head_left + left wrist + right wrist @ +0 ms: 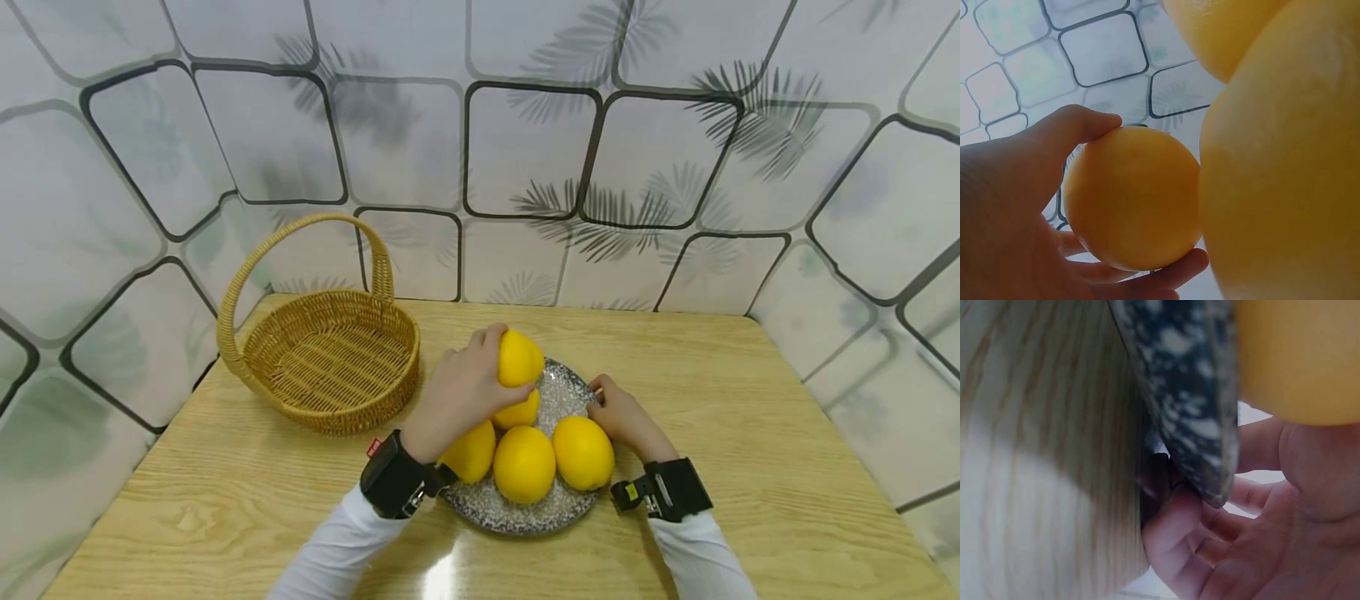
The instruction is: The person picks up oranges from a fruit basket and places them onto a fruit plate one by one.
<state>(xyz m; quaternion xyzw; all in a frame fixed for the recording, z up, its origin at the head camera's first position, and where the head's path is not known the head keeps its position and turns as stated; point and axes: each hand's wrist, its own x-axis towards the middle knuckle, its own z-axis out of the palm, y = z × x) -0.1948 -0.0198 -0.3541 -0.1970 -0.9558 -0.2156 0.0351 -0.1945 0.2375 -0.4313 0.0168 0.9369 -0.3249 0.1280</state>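
My left hand (459, 387) holds a round yellow fruit (517, 358) over the far left part of a grey speckled plate (517, 522). In the left wrist view, thumb and fingers curve around that fruit (1134, 199), with other yellow fruits (1291, 156) large at the right. Several more lie on the plate, among them one at the front (524, 465) and one at the right (582, 452). My right hand (628, 419) grips the plate's right rim. Its fingers (1175, 525) curl under the speckled edge (1200, 425) in the right wrist view.
A wicker basket (408, 367) with a tall arched handle stands left of the plate on the wooden table (720, 392). Its visible floor is bare woven wicker. A patterned wall covering (525, 150) rises behind the table and along both sides.
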